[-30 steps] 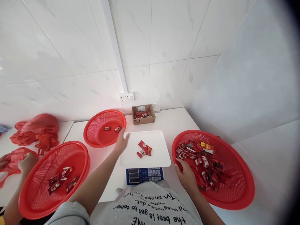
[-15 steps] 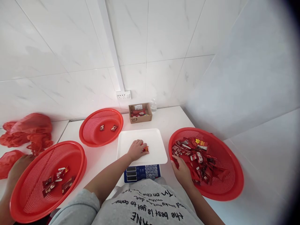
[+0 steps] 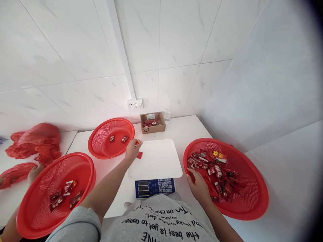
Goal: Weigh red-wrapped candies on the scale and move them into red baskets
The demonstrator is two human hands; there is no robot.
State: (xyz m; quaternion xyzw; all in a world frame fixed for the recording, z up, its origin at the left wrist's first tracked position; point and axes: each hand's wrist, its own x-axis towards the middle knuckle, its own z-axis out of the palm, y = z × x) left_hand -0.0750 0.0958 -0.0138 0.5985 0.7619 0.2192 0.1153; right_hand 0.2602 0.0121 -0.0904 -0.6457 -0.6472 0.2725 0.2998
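At the white scale tray's (image 3: 161, 161) left edge, the left hand (image 3: 131, 150) has its fingers closed on small red packets (image 3: 139, 155). Right of the tray, the right hand (image 3: 199, 186), half curled, touches a red basket's (image 3: 262, 201) rim; grip unclear.

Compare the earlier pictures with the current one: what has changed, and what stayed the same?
The left hand has taken hold of red packets from the white tray's middle and moved them left, toward the far basket. The right hand stays at the right basket's near rim.
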